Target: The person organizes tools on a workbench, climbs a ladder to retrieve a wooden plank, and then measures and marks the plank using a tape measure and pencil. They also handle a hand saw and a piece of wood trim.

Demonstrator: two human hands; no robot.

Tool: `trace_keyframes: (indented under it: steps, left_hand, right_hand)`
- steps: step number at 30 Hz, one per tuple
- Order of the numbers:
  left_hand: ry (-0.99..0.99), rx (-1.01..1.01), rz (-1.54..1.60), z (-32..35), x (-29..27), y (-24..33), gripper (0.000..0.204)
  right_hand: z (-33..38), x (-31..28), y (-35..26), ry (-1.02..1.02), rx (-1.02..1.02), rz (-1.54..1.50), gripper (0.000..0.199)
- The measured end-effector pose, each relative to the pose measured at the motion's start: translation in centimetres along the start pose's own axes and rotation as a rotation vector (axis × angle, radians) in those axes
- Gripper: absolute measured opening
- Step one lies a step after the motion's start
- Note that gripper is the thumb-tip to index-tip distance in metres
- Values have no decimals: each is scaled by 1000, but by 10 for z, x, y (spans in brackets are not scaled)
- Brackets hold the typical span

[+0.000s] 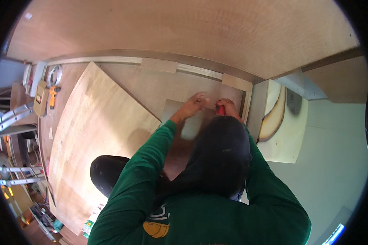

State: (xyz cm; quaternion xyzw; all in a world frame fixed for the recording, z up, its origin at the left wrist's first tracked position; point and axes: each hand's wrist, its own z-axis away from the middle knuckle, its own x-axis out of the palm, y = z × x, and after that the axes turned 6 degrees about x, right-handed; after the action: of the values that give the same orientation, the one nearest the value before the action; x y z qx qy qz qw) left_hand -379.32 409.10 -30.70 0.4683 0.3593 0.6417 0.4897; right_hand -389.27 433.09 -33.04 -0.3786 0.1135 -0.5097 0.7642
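Observation:
My right hand (230,107) is closed round a small red-and-dark object (220,110), perhaps a hand tool; its kind is mostly hidden by the fingers and my raised knee. Just left of it, my left hand (192,107) is held with its fingers curled together, and a small dark spot shows among them; what it is I cannot make out. Below the left hand lies a greyish rectangular panel (171,108) on the brown wooden surface (151,87). My dark-trousered knee (223,151) rises close under both hands.
A large plywood sheet (98,134) lies at left, its corner near my left forearm. A tall wood panel (184,28) stands ahead, with a strip (200,70) and small wooden blocks (237,81) along its base. An orange drill (53,97), a tape roll (54,75) and ladders (12,118) are far left.

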Motion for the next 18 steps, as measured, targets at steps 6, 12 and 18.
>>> trace_keyframes:
  steps: [6, 12, 18]
  left_hand:
    - [-251, -105, 55, -21, -5, 47, 50]
    - [-106, 19, 23, -22, -16, 51, 42]
    - [112, -6, 34, -14, -32, -15, 39]
  right_hand:
    - [65, 75, -101, 71, -268, 862, 49]
    - [79, 62, -137, 330, -154, 1341, 56]
    - [27, 12, -116, 687, -211, 1970, 52]
